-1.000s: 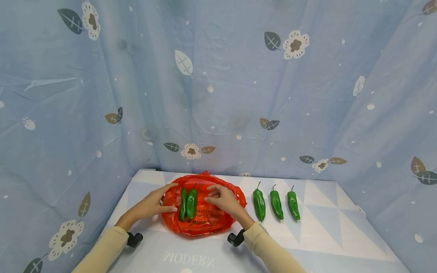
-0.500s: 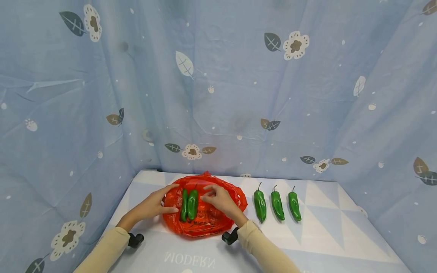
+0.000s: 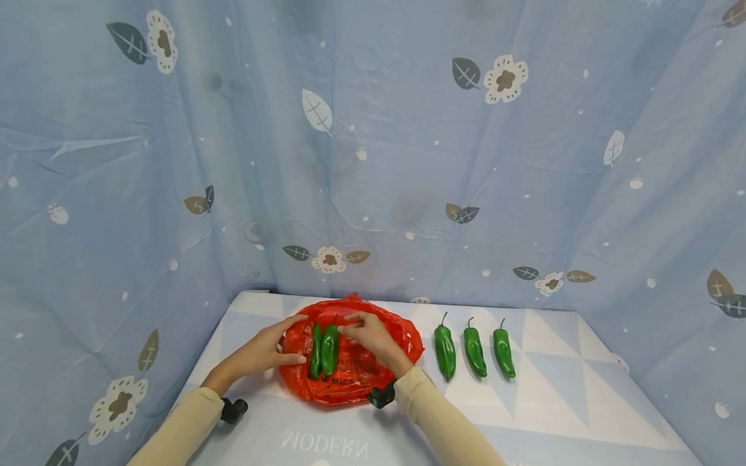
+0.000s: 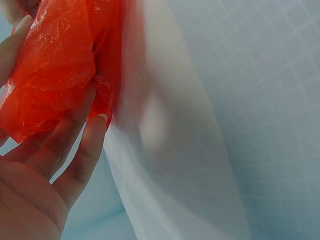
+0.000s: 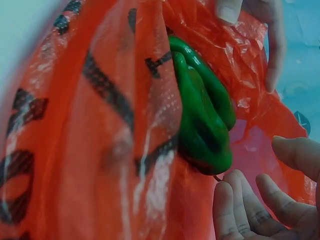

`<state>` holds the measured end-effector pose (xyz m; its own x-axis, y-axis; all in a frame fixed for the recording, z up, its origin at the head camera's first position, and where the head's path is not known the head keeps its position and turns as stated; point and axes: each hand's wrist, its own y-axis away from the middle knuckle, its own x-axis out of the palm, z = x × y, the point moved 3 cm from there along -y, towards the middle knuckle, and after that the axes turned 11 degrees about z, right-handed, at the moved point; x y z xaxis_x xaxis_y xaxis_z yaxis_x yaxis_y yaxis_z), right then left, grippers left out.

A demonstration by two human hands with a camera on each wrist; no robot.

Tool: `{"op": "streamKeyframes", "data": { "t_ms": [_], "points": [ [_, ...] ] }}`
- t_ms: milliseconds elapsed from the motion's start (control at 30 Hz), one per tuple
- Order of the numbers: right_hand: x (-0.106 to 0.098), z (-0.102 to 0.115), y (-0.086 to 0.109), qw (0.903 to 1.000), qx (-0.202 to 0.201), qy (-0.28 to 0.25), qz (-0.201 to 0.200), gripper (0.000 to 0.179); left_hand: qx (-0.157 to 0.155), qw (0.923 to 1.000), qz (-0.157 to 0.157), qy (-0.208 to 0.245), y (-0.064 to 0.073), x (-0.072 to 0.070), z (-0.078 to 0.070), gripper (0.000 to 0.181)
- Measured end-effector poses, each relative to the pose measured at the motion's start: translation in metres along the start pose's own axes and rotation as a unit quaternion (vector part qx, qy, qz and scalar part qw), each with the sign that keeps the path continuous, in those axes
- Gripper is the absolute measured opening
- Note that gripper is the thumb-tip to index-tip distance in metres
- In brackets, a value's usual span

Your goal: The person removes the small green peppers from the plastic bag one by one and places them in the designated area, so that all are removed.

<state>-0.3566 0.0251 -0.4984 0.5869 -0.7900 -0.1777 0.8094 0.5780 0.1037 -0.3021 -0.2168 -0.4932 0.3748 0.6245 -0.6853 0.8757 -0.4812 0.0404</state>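
Observation:
A red plastic bag (image 3: pixel 344 391) lies spread with its mouth facing up, and two green peppers rest side by side inside it. My left hand (image 3: pixel 259 349) holds the bag's left side, thumb toward the inside and several fingers (image 4: pixel 75 135) against the outer plastic. Over the bag's middle is my right hand (image 3: pixel 373 336), just right of the right-hand pepper (image 3: pixel 329 349). In the right wrist view its fingertips (image 5: pixel 224 187) are close to that pepper's stem, thumb held apart; contact is unclear. The other pepper (image 3: pixel 315 353) lies left of it.
Three more green peppers stand in a row right of the bag: one nearest it (image 3: pixel 445 353), a middle one (image 3: pixel 474 351) and a far right one (image 3: pixel 504 353). A blue patterned curtain (image 3: pixel 402 142) encloses the back and sides of the pale table (image 3: pixel 559 388).
My right hand has moved left across the bag toward the right-hand pepper inside. My left hand keeps its place on the bag.

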Motion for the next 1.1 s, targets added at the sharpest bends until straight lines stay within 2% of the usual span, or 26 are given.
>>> {"op": "streamKeyframes", "data": {
  "t_ms": [267,533,833,1100],
  "points": [
    [0.002,-0.008,-0.011,0.9996,0.009,0.006,-0.027,0.048,0.01,0.9999,-0.001,0.001,0.0,-0.001,-0.002,0.085],
    [0.009,-0.015,-0.019,0.9991,0.006,0.008,-0.042,0.035,0.012,0.9999,0.002,-0.005,0.0,0.0,-0.001,0.084],
    [0.016,-0.02,-0.02,0.9989,0.013,0.025,-0.038,0.038,0.008,1.0,0.003,-0.001,0.001,0.0,0.001,0.084],
    [0.018,-0.022,-0.023,0.9981,0.034,0.035,-0.036,0.05,0.018,0.9998,-0.001,-0.002,0.0,-0.001,0.002,0.084]
  ]
}}
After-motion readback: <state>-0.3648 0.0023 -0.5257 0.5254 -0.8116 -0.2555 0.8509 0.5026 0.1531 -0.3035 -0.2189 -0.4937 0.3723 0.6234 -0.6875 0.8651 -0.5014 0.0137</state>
